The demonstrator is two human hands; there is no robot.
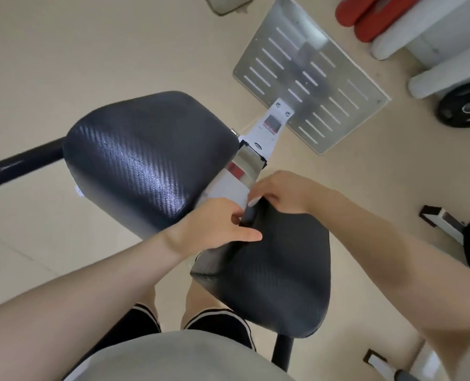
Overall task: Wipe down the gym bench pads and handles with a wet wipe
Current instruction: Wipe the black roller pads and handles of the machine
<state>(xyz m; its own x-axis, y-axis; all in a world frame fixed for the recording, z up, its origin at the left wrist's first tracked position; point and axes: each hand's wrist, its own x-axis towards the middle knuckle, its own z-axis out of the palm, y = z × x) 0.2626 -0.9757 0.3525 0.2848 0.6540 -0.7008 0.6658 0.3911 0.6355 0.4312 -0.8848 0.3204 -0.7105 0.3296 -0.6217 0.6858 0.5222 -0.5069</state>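
Observation:
Two black, carbon-textured pads sit on a white frame (pixel 267 136): a far pad (pixel 146 155) and a near pad (pixel 280 276). Both hands meet at the near pad's upper edge, in the gap between the pads. My left hand (pixel 217 224) has its thumb lying on the near pad and its fingers curled at the pad's edge. My right hand (pixel 283 191) curls its fingers over the same edge from the right. No wet wipe shows plainly; the hands may hide it. A black handle bar (pixel 16 163) sticks out left of the far pad.
A slotted metal footplate (pixel 311 78) lies on the beige floor beyond the frame. A black weight plate (pixel 467 105) and white and red equipment (pixel 366 17) stand at the far right. More bench parts (pixel 445 224) are at the right edge. My legs stand below the near pad.

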